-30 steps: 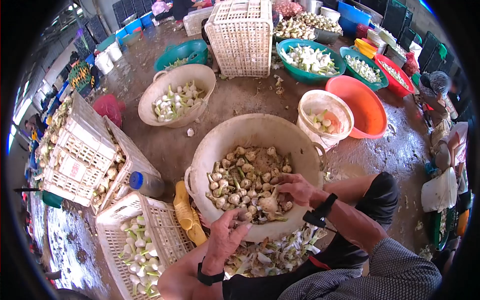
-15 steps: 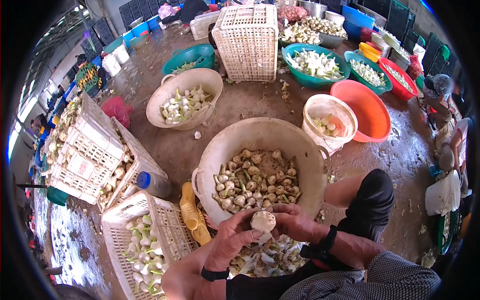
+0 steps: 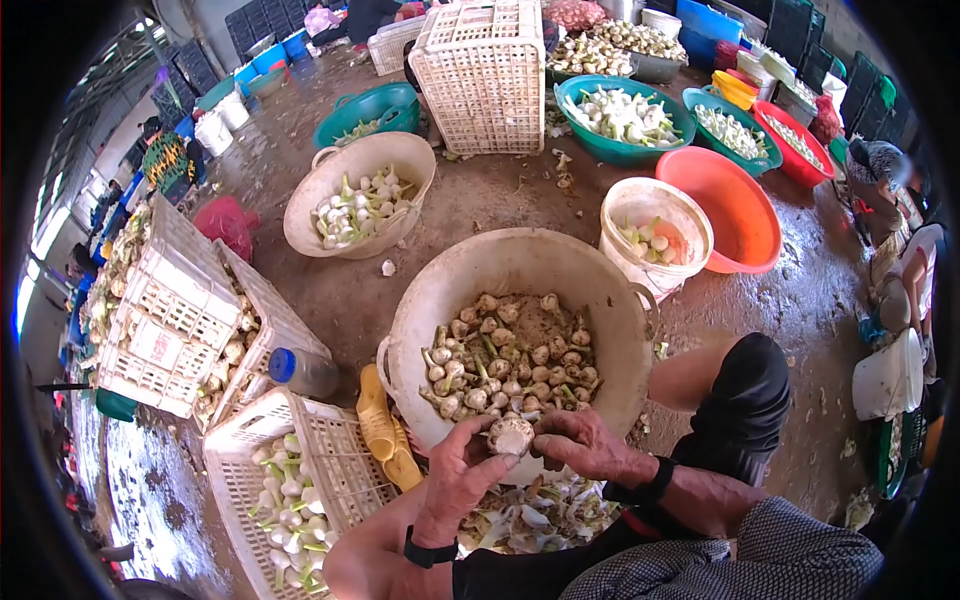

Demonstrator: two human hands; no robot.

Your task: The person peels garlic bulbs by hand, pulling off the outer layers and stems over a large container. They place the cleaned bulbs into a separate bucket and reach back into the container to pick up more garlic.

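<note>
A garlic bulb is held up in my left hand, its pale flat root end facing the camera. My right hand is beside the bulb's right side, thumb and fingers pinched together; whatever lies between them is too small to make out. Just beyond both hands is a big pale tub with many unpeeled bulbs in it. Loose garlic skins are heaped below the hands, between my legs.
At left are a crate of white bulbs, a blue-lidded jar, yellow shoes and stacked crates. Ahead stand a tub, a white bucket, a red basin and a tall crate. Other people sit at far right.
The bulb has turned and moved slightly left, showing more of its rough side. My right hand has drawn slightly away from it. The whole view has shifted a little.
</note>
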